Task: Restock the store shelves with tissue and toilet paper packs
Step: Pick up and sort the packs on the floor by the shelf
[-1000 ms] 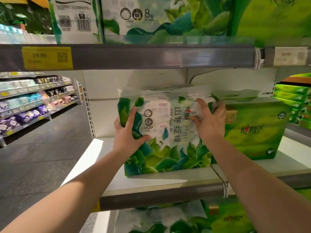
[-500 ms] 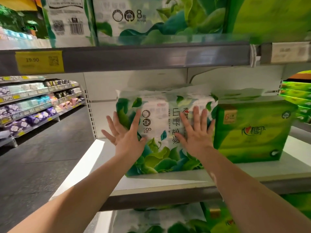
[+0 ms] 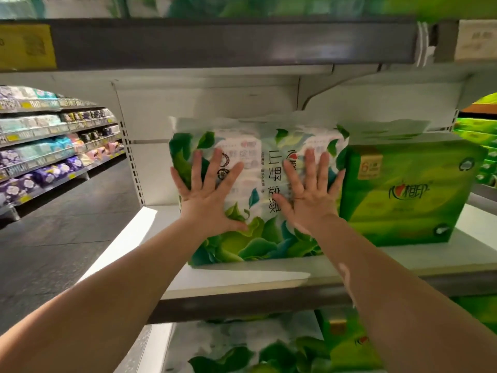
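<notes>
White plastic printed with green leaves wraps the tissue pack [image 3: 266,189], which stands upright on the pale middle shelf [image 3: 242,275], set back a little from the front edge and close to the shelf's open left end. Both of the person's hands lie flat against its front face with fingers spread and straight, neither curling round it. The left hand [image 3: 208,195] covers the pack's left half, thumb pointing down and right toward the leaf print. The right hand [image 3: 309,193] covers the right half, beside the column of dark printed characters that shows between the two hands. The pack's right side touches or nearly touches a bright green pack [image 3: 403,195] that sits on the same shelf, a small gold label at its upper left corner. Above runs the grey front rail of the upper shelf [image 3: 228,41], with a yellow price tag [image 3: 27,47] at its left end and a pale tag [image 3: 476,39] at its right; both are too blurred to read. More green and leaf-printed packs [image 3: 269,351] show blurred on the level below. To the left, across a dark floor [image 3: 61,224], stand aisle shelves [image 3: 53,146] filled with purple, pink and teal packages.
</notes>
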